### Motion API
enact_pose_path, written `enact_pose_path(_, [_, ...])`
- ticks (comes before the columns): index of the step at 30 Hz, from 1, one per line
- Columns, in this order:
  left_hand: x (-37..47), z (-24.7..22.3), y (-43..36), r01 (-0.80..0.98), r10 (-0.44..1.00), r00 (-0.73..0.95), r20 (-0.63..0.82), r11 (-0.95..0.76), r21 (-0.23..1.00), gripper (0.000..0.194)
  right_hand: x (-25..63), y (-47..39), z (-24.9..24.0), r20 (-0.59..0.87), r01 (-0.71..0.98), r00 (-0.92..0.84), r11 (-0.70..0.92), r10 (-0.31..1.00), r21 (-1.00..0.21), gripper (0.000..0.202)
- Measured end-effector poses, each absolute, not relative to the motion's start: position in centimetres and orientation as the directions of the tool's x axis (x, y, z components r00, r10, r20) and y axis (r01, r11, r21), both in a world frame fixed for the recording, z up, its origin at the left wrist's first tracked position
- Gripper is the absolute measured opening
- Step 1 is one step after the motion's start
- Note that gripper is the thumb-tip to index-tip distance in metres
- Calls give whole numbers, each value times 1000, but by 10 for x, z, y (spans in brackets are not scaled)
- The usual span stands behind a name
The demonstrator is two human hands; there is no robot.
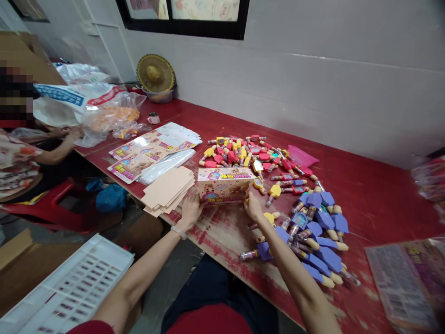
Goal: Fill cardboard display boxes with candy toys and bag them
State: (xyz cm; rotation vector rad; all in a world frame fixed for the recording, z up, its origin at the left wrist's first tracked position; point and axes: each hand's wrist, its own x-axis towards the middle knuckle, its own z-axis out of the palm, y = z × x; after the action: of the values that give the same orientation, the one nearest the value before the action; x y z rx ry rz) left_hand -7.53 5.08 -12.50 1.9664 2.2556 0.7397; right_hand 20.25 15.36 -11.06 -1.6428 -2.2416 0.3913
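A printed cardboard box, cream with pink and purple lettering, stands upright at the table's front edge. My left hand holds its lower left corner, and my right hand grips the lower right one. The fingertips behind the box are partly hidden. Beside my left hand lies a stack of plain tan cardboard pieces. Behind the box spreads a pile of red and yellow paddle-shaped toys with clear tubes. Close to my right forearm is a heap of similar purple toys.
Flat printed sheets and clear plastic sleeves lie to the left. A co-worker's arm reaches toward plastic bags farther left. A white crate stands low at left. Packaging rests at right.
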Motion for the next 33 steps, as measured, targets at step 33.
enact_pose_path(33, [-87,46,110,786,512,-256,820,-383,485,35,97,180,11,255,874,-370,428,894,-231,56])
